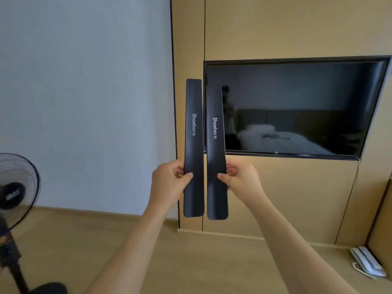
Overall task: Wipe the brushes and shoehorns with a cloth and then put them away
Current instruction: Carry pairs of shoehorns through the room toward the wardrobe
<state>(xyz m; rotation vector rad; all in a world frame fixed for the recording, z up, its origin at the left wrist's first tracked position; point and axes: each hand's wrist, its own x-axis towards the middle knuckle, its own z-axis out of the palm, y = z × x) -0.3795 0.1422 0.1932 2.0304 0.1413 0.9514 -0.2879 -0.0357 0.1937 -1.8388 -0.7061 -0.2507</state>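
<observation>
Shoehorns, two of them, long, flat and black, stand upright side by side in front of me at about chest height, each printed with the white word "Shoehorn" running along its length. My left hand (169, 183) pinches the left shoehorn (194, 149) on its lower half, thumb across the front and fingers curled behind; my right hand (241, 181) pinches the right shoehorn (216, 153) at the same height in the same way. The two strips run close together, nearly parallel, with a thin gap between them; I cannot tell whether their edges touch anywhere. Behind them is a tan wooden wall panel (275, 28) with a dark television (297, 107) set into a recess, a pale grey wall (84, 81) to the left, a standing fan (14, 183) at the far left edge, and a white telephone (367, 262) on the ledge at lower right. No cloth or brush is in view. I judge these strips to be light, thin and fairly stiff, perhaps with some spring, and their smooth matte faces could slip under a loose pinch. Holding low leaves the long upper part free to sway; a grip nearer the middle would steady each one for wiping.
</observation>
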